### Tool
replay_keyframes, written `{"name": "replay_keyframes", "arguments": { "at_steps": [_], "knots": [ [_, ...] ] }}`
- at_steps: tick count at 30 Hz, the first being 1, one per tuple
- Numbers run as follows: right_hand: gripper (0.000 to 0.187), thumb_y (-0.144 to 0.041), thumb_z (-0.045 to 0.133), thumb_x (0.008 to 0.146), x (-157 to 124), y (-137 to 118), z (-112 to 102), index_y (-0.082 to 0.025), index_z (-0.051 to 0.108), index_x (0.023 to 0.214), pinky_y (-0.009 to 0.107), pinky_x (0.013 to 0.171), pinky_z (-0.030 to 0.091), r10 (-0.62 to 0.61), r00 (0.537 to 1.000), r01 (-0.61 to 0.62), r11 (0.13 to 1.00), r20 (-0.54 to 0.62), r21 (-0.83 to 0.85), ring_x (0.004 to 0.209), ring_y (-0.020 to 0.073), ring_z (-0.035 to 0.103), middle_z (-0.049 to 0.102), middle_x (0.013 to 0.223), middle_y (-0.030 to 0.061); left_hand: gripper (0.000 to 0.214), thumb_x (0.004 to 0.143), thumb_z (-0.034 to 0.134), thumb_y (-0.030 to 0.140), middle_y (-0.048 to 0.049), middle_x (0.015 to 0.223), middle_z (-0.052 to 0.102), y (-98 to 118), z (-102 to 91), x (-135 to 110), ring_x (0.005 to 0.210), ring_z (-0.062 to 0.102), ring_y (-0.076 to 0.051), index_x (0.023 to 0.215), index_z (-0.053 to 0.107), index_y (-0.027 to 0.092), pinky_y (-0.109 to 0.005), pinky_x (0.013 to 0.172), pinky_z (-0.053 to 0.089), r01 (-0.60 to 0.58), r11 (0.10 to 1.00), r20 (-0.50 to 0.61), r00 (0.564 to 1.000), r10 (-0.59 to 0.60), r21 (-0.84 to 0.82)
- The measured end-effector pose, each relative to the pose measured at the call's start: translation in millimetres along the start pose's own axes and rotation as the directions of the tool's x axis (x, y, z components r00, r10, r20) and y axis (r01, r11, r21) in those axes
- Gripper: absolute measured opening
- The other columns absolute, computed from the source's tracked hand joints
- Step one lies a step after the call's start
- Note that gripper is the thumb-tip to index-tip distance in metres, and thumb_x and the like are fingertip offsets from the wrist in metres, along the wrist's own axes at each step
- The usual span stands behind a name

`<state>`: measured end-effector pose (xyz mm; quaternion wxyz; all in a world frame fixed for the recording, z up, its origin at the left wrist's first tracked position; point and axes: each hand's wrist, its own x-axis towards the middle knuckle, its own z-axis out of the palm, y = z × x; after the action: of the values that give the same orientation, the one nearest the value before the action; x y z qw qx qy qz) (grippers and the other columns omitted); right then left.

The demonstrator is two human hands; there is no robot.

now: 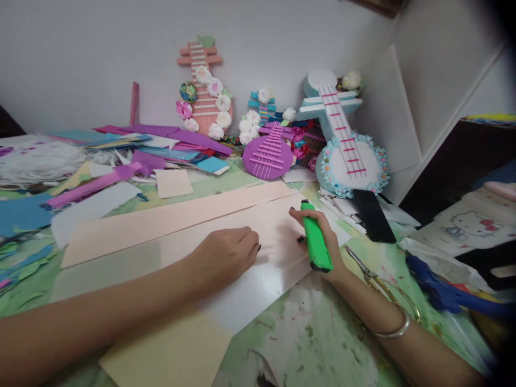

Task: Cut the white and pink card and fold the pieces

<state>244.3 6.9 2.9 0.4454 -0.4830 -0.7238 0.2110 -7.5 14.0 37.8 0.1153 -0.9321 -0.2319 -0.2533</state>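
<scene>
Left forearm (129,303) and right forearm (365,303) bare. On the right, 1 silver-toned bangle (403,328) — narrow, smooth, rounded. Near-black nail polish (259,248) — left hand (229,250), right hand (332,248) alike.

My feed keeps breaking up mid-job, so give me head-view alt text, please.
The right hand holds a green, black-ended tool over a glossy white sheet; the left hand, fingers curled, is over the sheet too. A pale pink strip lies along its far side, with decorated model string instruments standing behind.

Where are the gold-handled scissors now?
Head view, right of centre: the gold-handled scissors lie on the green table cover, outside the right forearm, below the black slab.
</scene>
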Motion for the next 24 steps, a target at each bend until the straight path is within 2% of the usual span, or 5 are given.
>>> {"name": "replay_keyframes", "arguments": {
  "at_steps": [4, 7, 10, 16, 24],
  "knots": [
    [0.049, -0.028, 0.057, 0.082, 0.4, 1.2, -0.1, -0.031, 0.036, 0.127, 0.039, 0.075, 0.056, 0.001, 1.0, -0.001, 1.0, 0.009, -0.013, 0.105, 0.0285, 0.064, 0.061, 0.121, 0.0096, 0.029, 0.097, 0.031, 0.017, -0.0075, 0.077, 0.062, -13.5, -3.0, 11.2, 0.072, 0.06, -0.019, 0.083, 0.057, 0.013, -0.031, 0.067, 0.048, 0.11, 0.992, 0.085, 0.991, -0.105, -0.056],
    [0.051, -0.029, 0.057, 0.082, 0.3, 0.3, -0.6, -0.03, 0.036, 0.128, 0.039, 0.076, 0.056, -0.008, 1.0, 0.009, 1.0, 0.014, -0.026, 0.102, 0.0279, 0.065, 0.062, 0.119, 0.0096, 0.025, 0.095, 0.032, 0.022, -0.0107, 0.084, 0.064, -41.9, -0.2, 21.7, 0.081, 0.06, -0.023, 0.089, 0.056, 0.014, -0.034, 0.074, 0.046, 0.326, 0.943, 0.14, 0.939, -0.314, -0.065],
    [0.05, -0.031, 0.057, 0.083, -0.8, -2.4, -1.2, -0.031, 0.036, 0.129, 0.038, 0.074, 0.055, -0.019, 0.999, 0.021, 0.999, 0.044, -0.048, 0.092, 0.0258, 0.067, 0.066, 0.103, 0.0059, 0.021, 0.091, 0.036, 0.025, -0.0101, 0.083, 0.065, -78.2, 5.6, 29.0, 0.08, 0.06, -0.024, 0.086, 0.054, 0.016, -0.033, 0.073, 0.043, 0.528, 0.847, 0.163, 0.843, -0.513, -0.059],
    [0.051, -0.029, 0.064, 0.079, -2.0, -13.8, -3.2, -0.028, 0.042, 0.125, 0.031, 0.065, 0.054, -0.035, 0.97, 0.051, 0.997, 0.242, -0.06, 0.056, 0.0168, 0.06, 0.056, 0.062, -0.0065, 0.021, 0.09, 0.036, 0.026, -0.0099, 0.086, 0.067, -121.8, 27.1, 21.7, 0.083, 0.061, -0.024, 0.084, 0.055, 0.018, -0.032, 0.073, 0.041, 0.603, 0.796, 0.159, 0.791, -0.59, -0.045],
    [0.049, -0.038, 0.066, 0.081, 2.3, -16.5, -2.9, -0.025, 0.046, 0.123, 0.035, 0.085, 0.05, -0.153, 0.888, 0.253, 0.95, 0.433, -0.184, 0.103, 0.0249, 0.063, 0.061, 0.122, 0.0115, 0.021, 0.089, 0.038, 0.025, -0.0108, 0.089, 0.067, -132.7, 46.8, 9.6, 0.085, 0.061, -0.024, 0.082, 0.056, 0.017, -0.032, 0.076, 0.041, 0.617, 0.783, 0.171, 0.782, -0.6, -0.074]
  ]
}}
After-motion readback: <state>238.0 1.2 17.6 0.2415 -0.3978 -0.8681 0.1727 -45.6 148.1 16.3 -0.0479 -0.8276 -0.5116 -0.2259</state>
